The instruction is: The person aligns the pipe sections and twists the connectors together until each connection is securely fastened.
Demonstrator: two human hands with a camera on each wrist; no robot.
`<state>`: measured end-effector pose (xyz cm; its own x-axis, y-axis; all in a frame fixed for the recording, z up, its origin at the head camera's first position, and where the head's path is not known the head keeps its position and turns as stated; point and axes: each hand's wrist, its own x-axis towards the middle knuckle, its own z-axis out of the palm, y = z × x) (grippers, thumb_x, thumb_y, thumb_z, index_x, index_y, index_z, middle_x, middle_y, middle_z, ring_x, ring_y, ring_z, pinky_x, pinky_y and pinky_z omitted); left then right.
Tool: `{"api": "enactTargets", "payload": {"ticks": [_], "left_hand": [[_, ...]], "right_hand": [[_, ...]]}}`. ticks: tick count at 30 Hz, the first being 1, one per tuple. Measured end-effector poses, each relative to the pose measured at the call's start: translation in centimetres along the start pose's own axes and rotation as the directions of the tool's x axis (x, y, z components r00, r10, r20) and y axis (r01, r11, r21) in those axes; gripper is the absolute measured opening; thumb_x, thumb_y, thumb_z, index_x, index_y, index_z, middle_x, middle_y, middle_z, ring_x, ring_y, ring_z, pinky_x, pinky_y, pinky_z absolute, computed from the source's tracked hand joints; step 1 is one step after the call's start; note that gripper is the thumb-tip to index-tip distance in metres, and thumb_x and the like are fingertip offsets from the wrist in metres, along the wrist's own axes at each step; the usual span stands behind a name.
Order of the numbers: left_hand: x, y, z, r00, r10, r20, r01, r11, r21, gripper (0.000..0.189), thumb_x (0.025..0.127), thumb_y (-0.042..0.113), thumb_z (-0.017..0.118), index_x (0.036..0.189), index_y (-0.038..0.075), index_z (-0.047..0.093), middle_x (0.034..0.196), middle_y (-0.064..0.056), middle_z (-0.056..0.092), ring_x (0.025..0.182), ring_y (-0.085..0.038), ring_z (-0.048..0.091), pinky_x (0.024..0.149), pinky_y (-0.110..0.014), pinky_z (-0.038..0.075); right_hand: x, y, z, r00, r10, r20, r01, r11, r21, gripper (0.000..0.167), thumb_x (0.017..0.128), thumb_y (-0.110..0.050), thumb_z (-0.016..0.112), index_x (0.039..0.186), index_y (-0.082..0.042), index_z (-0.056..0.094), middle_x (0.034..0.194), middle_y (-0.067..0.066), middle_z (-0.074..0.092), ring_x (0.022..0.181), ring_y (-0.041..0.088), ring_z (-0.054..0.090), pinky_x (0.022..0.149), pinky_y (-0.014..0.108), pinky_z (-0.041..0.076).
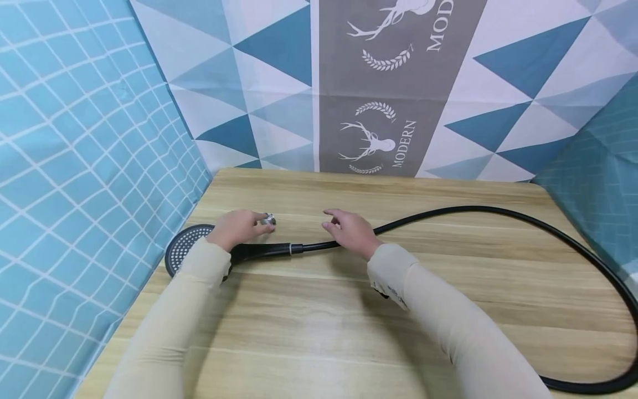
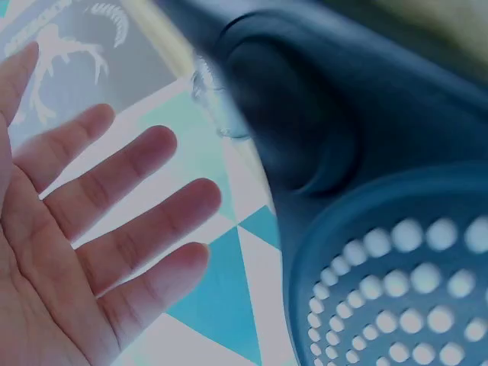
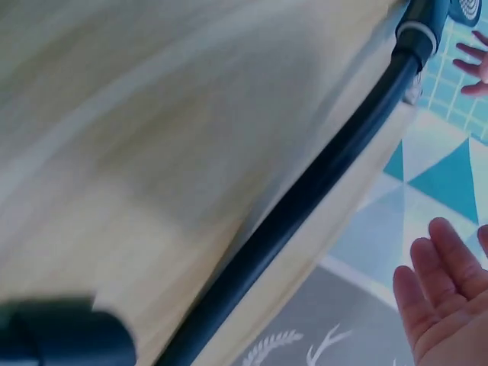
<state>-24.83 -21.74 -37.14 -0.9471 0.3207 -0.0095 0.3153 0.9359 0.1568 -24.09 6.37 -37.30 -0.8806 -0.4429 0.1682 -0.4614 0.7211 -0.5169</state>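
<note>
Behind your work hangs the triangle-print cloth (image 1: 284, 66), w/ a grey band of deer heads & the word MODERN. Blue grid cloth (image 1: 75, 138) runs down the L side. Next in size: wood table (image 1: 309, 343), light grain. Your arms come over it in pale sleeves (image 1: 458, 316).

Black hose (image 1: 468, 208) makes a big loop on the R, far side round to near; its inner end joins the shower head's handle (image 1: 266, 251). The shower head (image 1: 185, 246) lies at the table's L, round nozzle face partly hid by your L sleeve, handle pointing R.

R hand (image 1: 351, 228): above the hose near the handle end, fingers loosely bent, holding nothing; R wrist view shows the fingertips apart from the hose. L hand (image 1: 236, 228): over the far side of the handle, fingers out & spread, gripping nothing.

Smallest: shiny metal fitting (image 1: 269, 220), just beyond the handle, right by your L thumb & fingertips; can't tell if they touch it.
</note>
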Motion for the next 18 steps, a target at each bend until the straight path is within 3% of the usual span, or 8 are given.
{"api": "enactTargets", "payload": {"ticks": [3, 6, 18], "left_hand": [[0.2, -0.3, -0.7, 0.999, -0.039, -0.003, 0.039, 0.998, -0.052, 0.051, 0.096, 0.041, 0.055, 0.132, 0.005, 0.057, 0.122, -0.02, 0.062, 0.106, -0.037, 0.06, 0.085, -0.053, 0.047], [0.3, -0.7, -1.0, 0.998, -0.062, 0.002, 0.062, 0.995, -0.078, 0.053, 0.096, 0.04, 0.054, 0.132, 0.002, 0.056, 0.119, -0.021, 0.063, 0.106, -0.038, 0.06, 0.086, -0.054, 0.046], [1.6, -1.1, -1.5, 0.997, -0.065, 0.032, 0.07, 0.98, -0.187, 0.057, 0.098, 0.041, 0.05, 0.139, 0.003, 0.048, 0.13, -0.024, 0.054, 0.117, -0.041, 0.053, 0.094, -0.057, 0.041]], "right_hand": [[-0.6, 0.6, -1.1, 1.0, 0.018, -0.014, -0.018, 1.0, 0.007, 0.045, 0.098, -0.031, 0.055, 0.136, -0.008, 0.053, 0.108, 0.009, 0.067, 0.095, 0.024, 0.062, 0.08, 0.041, 0.049], [-1.2, 1.3, -1.8, 0.999, 0.034, -0.024, -0.033, 0.999, 0.041, 0.047, 0.096, -0.032, 0.058, 0.136, -0.009, 0.053, 0.109, 0.01, 0.067, 0.099, 0.024, 0.062, 0.082, 0.042, 0.049], [-4.1, 5.0, -3.4, 0.998, 0.043, -0.048, -0.039, 0.995, 0.094, 0.047, 0.093, -0.024, 0.063, 0.133, -0.001, 0.054, 0.095, 0.007, 0.069, 0.083, 0.02, 0.064, 0.074, 0.038, 0.05]]}}
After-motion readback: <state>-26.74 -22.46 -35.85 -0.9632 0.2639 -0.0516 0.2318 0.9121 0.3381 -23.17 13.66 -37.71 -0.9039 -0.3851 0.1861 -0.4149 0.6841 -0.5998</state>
